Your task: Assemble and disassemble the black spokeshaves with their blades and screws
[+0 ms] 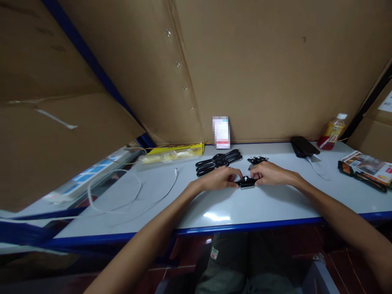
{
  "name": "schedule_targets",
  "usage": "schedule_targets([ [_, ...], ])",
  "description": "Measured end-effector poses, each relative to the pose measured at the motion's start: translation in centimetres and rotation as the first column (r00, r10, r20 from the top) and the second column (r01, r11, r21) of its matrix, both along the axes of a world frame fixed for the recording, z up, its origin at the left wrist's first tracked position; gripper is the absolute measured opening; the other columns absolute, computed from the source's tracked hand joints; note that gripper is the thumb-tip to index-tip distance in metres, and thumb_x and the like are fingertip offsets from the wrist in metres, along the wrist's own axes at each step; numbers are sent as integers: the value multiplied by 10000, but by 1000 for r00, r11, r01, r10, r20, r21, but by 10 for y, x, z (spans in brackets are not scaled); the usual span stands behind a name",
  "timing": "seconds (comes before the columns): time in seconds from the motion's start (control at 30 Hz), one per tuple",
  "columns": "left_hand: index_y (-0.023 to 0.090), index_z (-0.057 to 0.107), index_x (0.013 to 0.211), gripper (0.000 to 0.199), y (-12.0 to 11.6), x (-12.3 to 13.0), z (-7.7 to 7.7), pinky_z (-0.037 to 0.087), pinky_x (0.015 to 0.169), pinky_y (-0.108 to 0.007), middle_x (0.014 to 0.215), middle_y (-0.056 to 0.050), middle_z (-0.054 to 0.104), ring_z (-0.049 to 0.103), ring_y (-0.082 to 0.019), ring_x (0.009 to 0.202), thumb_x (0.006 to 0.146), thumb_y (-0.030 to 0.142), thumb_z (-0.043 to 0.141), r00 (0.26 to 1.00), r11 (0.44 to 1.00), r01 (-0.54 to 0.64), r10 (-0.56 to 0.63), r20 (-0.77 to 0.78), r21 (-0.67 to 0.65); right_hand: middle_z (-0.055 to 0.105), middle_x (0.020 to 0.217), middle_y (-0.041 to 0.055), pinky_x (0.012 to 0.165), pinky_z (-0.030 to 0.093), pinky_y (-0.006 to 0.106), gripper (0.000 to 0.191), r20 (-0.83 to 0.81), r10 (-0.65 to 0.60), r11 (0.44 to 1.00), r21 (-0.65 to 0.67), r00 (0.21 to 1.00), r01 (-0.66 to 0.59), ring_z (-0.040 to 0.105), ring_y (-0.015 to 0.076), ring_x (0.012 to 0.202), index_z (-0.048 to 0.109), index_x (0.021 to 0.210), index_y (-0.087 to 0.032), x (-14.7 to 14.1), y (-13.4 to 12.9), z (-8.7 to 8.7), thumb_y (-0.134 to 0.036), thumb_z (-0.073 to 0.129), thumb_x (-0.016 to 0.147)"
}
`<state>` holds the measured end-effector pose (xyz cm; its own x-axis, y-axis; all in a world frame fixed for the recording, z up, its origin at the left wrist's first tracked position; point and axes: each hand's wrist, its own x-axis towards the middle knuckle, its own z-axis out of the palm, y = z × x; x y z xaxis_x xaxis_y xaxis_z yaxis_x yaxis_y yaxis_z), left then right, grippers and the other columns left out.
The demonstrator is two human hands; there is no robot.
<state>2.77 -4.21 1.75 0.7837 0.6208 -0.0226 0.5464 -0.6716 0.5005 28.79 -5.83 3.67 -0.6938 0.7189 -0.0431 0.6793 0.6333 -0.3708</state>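
Observation:
Between my two hands, just above the white tabletop (pixel 263 206), is a small black part (pixel 246 182) with a pale mark on top and a light strip along its near edge. The fingers of my left hand (pixel 221 178) pinch its left end. On its right end, my right hand (pixel 269 173) closes with thumb and fingers. Several glossy black looped pieces (pixel 218 160) lie behind my left hand. Just behind my right hand sits a small pile of dark parts (pixel 258 159), partly covered by the fingers.
A lit phone (pixel 223 132) leans against the cardboard wall (pixel 260 81). Yellow packets (pixel 174 154) and a white cable (pixel 167 192) lie left. At right are a black phone-like device (pixel 304 147), a bottle (pixel 332 132) and a printed package (pixel 369 165). The blue table edge (pixel 220 230) runs in front.

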Motion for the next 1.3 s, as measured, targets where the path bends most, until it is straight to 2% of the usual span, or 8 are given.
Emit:
schedule_targets([
  [0.3,189,704,1148,304,-1,0,1,337,650,-275,758,15,612,514,-132,660,881,333,679,1000,1000,-5,5,-2,-6,615,755,-22,657,305,277,103,-2,26,1000,17,1000,-26,509,129,695,663,785,-194,0,0,0,-111,723,774],
  [0.83,203,707,1124,280,0,0,0,328,644,-269,747,18,606,506,-130,647,881,335,671,1000,1000,9,-9,16,0,598,749,-24,644,286,281,102,9,20,1000,20,1000,-21,487,130,684,654,768,-204,0,-1,1,-119,710,777],
  [1.0,202,697,1129,285,2,-1,-2,330,639,-267,758,17,620,533,-136,662,877,335,684,1000,1000,-7,7,1,8,646,792,-8,659,317,280,108,26,-17,1000,13,1000,16,518,138,712,714,848,-200,-1,-3,3,-123,722,771],
  [1.17,201,691,1072,240,2,-1,-3,334,640,-263,754,18,621,539,-140,666,874,336,675,1000,1000,-4,4,10,3,671,817,8,661,325,284,235,49,-24,1000,11,999,24,531,155,723,767,997,-206,-2,-2,3,-149,731,772],
  [1.3,207,690,1078,248,0,-1,-2,327,644,-273,764,14,627,536,-142,671,868,339,679,1000,1000,-16,16,-5,0,649,786,2,655,318,284,203,40,10,1000,28,999,-11,522,156,706,780,962,-216,-1,0,0,-157,714,779],
])
